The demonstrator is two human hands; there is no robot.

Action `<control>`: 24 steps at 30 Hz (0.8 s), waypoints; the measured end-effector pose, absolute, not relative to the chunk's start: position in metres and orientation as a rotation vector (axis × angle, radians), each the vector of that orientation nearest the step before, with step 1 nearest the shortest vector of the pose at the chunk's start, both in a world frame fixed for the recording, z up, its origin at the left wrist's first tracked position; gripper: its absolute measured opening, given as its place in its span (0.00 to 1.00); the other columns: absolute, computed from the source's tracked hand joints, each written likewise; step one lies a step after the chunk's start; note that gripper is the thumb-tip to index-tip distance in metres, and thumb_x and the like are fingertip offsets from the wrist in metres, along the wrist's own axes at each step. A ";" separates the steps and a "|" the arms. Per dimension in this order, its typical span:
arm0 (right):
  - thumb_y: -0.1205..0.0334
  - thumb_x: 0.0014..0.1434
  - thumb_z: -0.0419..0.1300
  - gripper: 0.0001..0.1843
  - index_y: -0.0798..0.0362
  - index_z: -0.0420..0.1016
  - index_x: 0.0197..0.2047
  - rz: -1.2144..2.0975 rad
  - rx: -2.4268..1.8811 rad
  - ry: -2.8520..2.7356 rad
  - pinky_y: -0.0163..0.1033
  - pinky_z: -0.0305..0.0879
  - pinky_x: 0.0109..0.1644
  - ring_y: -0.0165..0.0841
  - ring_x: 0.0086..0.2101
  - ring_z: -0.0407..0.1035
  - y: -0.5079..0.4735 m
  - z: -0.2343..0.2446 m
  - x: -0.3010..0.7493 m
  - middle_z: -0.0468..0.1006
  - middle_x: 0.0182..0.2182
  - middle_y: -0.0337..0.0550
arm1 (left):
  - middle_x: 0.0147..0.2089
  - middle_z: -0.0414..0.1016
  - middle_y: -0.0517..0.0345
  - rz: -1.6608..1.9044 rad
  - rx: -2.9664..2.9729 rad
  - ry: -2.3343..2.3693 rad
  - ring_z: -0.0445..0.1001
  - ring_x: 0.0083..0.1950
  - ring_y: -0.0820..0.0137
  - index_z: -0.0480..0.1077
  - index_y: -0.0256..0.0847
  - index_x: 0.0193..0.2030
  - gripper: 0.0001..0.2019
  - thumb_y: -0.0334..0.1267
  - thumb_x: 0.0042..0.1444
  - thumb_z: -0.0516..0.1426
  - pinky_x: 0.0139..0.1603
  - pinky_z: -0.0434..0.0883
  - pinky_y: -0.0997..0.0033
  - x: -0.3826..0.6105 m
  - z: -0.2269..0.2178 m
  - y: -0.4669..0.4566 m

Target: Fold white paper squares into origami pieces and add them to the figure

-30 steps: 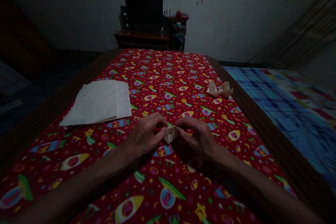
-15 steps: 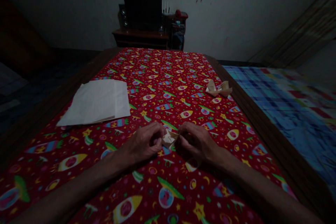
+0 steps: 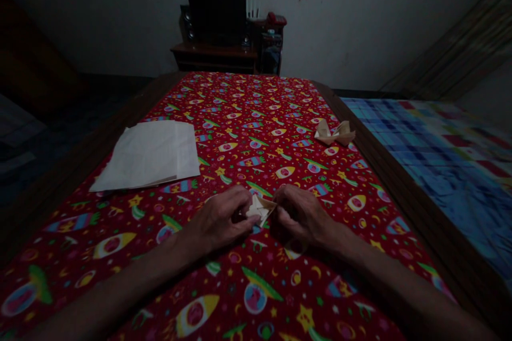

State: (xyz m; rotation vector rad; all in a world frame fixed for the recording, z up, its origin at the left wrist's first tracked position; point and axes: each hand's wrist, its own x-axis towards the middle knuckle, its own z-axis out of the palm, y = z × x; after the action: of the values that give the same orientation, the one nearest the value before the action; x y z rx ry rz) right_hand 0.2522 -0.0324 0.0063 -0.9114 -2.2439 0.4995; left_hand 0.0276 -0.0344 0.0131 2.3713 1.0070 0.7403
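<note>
My left hand point(image 3: 222, 218) and my right hand point(image 3: 300, 213) rest close together on a red cloth printed with rockets point(image 3: 256, 117). Between their pinched fingertips sits a small folded piece of pale paper point(image 3: 261, 206). Both hands have their fingers curled onto it, one from each side. A stack of white paper sheets point(image 3: 150, 154) lies flat to the left of my left hand. At the cloth's right edge lies a finished folded paper figure point(image 3: 335, 133), well away from both hands.
The cloth covers a long wooden table with a dark rim point(image 3: 384, 170). A blue checked cloth point(image 3: 440, 160) lies to the right. Beyond the far end stands a low wooden cabinet point(image 3: 216, 58) with a dark screen point(image 3: 218, 13) and small items. The room is dim.
The folded piece has been worked and turned between my fingers and now shows a wider flap. Both hands sit slightly lower on the cloth than a second ago.
</note>
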 end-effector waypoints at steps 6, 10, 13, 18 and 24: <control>0.70 0.55 0.49 0.04 0.53 0.63 0.34 0.511 -0.969 -2.205 0.33 0.59 0.30 0.29 0.27 0.62 -0.032 0.005 0.249 0.69 0.27 0.41 | 0.32 0.67 0.60 0.619 2.570 1.088 0.66 0.34 0.70 0.60 0.40 0.32 0.11 0.44 0.57 0.56 0.33 0.61 0.71 0.032 0.016 -0.037; 0.70 0.55 0.50 0.04 0.53 0.63 0.33 0.513 -0.977 -2.197 0.33 0.59 0.30 0.30 0.27 0.63 -0.032 0.004 0.249 0.69 0.27 0.41 | 0.36 0.71 0.58 0.622 2.676 1.094 0.68 0.38 0.66 0.63 0.40 0.39 0.15 0.50 0.56 0.56 0.38 0.61 0.67 0.033 0.016 -0.038; 0.69 0.55 0.50 0.03 0.53 0.63 0.33 0.525 -0.982 -2.190 0.34 0.60 0.30 0.30 0.27 0.63 -0.033 0.004 0.249 0.70 0.27 0.42 | 0.39 0.72 0.57 0.621 2.694 1.168 0.69 0.41 0.64 0.64 0.40 0.43 0.13 0.46 0.57 0.57 0.41 0.61 0.65 0.035 0.018 -0.038; 0.68 0.56 0.50 0.03 0.54 0.63 0.32 0.523 -0.975 -2.175 0.34 0.60 0.29 0.30 0.26 0.63 -0.034 0.005 0.248 0.69 0.26 0.42 | 0.38 0.73 0.58 0.615 2.763 1.244 0.68 0.41 0.64 0.67 0.40 0.37 0.04 0.38 0.58 0.55 0.41 0.60 0.63 0.038 0.016 -0.039; 0.68 0.57 0.50 0.04 0.54 0.64 0.33 0.494 -0.954 -2.207 0.35 0.61 0.30 0.31 0.27 0.63 -0.034 0.005 0.245 0.69 0.26 0.42 | 0.38 0.74 0.59 0.573 2.776 1.287 0.67 0.41 0.63 0.69 0.41 0.35 0.06 0.37 0.60 0.52 0.42 0.59 0.60 0.041 0.010 -0.043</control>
State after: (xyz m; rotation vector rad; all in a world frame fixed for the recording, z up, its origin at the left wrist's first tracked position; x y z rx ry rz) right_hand 0.2450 -0.0335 0.0054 -0.9538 -2.2071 0.4942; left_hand 0.0414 -0.0433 0.0101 2.7759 1.2870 0.5728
